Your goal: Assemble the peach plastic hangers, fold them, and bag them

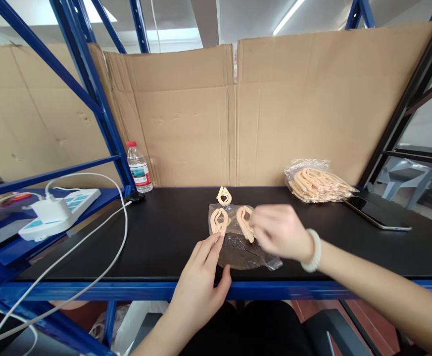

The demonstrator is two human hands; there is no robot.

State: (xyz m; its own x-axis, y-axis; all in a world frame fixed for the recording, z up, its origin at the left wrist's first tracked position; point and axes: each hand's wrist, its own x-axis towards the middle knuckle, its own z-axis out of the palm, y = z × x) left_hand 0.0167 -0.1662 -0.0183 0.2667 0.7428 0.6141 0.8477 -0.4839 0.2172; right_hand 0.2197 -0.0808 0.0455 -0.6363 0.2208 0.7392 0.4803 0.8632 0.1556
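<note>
A clear plastic bag [238, 254] lies flat on the black tabletop in front of me. Two beige looped plastic clips [219, 220] rest at its upper part, side by side. One more beige clip [223, 196] lies just beyond the bag's far edge. My left hand [204, 277] has its fingers stretched out, thumb apart, the fingertips touching the lower end of the left clip and the bag. At the right clip [245, 222], my right hand [280, 231] is curled and blurred by motion; its fingertips are hard to make out. A white band circles the right wrist.
A bag of several beige clips [317, 184] sits at the back right, beside a phone [377, 212]. Back left stands a water bottle [140, 168]. A white cable [125, 222] loops from a power strip [62, 212] across the left side. Cardboard [186, 118] walls the back.
</note>
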